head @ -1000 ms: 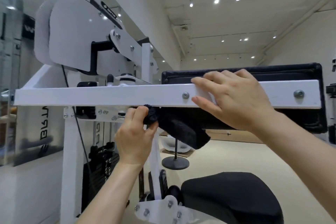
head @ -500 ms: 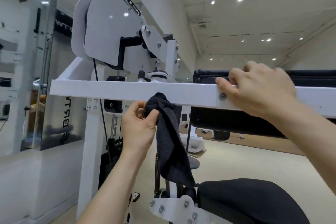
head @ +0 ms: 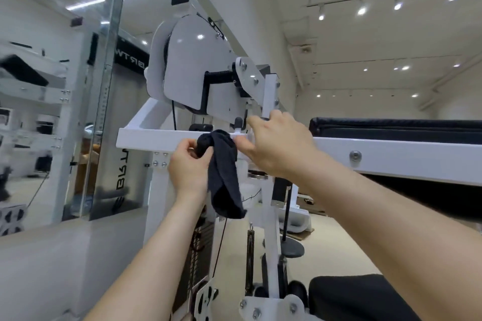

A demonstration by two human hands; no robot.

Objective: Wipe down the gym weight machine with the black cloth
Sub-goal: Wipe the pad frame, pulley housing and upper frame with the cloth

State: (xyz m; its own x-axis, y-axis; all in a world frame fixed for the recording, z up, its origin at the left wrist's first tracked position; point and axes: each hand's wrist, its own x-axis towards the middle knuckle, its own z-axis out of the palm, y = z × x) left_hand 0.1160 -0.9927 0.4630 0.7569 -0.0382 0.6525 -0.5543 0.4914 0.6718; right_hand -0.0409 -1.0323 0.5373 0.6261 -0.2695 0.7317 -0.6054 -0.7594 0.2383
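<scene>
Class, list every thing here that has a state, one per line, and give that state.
black cloth, bunched against the frame bar, tail hanging.
left hand, grips the cloth's bunched top.
right hand, on the frame bar; grip unclear.
frame bar, horizontal, touched by the cloth.

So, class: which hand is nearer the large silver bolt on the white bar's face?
Right. The right hand touches the white bar left of the silver bolt; the left hand grips the black cloth farther left.
</scene>
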